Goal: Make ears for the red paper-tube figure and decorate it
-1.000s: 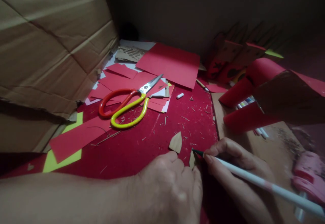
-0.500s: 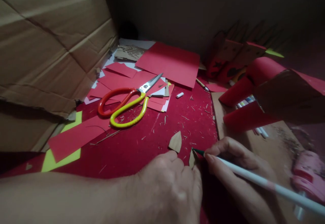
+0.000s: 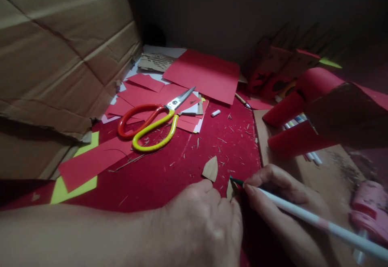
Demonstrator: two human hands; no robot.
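Observation:
My right hand (image 3: 285, 206) is closed round a felt-tip pen (image 3: 306, 215) with a white barrel and a dark green tip. That tip touches the pointed end of a small cardboard piece (image 3: 230, 189). Curled fingers of my left hand (image 3: 200, 218) pin the same piece down on the red surface, hiding its lower part. Another pointed cardboard cutout (image 3: 211, 169) lies just beyond the left knuckles. Farther off, scissors (image 3: 157, 131) with one red and one yellow handle rest partly spread on red paper scraps.
Red paper (image 3: 203, 75) is piled at the back. A large cardboard sheet (image 3: 66, 57) stands at left. A white pen cap (image 3: 215, 113) lies among shavings on the red surface (image 3: 169, 182). Red tubes with cardboard (image 3: 303, 133) and a pink object (image 3: 370, 208) sit at right.
The view has shifted very slightly. Both hands keep almost the same place, and the pen tip stays at the point of the cardboard piece.

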